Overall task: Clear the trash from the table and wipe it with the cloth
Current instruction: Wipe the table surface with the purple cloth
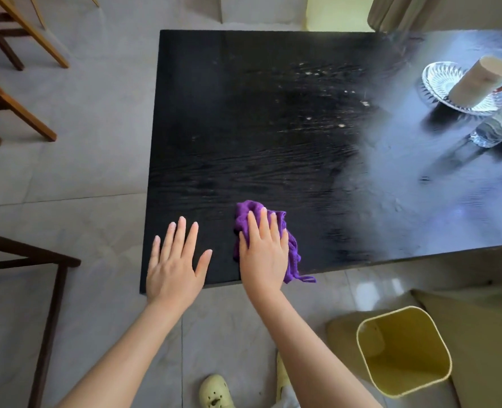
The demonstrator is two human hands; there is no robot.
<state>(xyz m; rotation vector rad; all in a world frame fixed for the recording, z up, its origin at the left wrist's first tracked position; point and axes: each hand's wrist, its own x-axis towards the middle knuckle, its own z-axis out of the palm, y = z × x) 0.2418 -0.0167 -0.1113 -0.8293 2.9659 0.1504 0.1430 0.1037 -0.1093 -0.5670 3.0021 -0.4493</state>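
Note:
A black wooden table (244, 113) fills the middle of the head view. A crumpled purple cloth (245, 214) lies near its front edge. My right hand (263, 251) presses flat on top of the cloth with fingers extended, covering most of it. My left hand (174, 260) rests flat on the bare tabletop just left of the cloth, fingers spread, holding nothing. Small pale crumbs (341, 125) are scattered over the far middle of the table.
A yellow waste bin (403, 351) stands on the floor at lower right. At the table's right end are a glass dish (438, 75) holding a beige mug (476, 81) and a plastic bottle (500, 128). Wooden chairs (14, 107) stand left.

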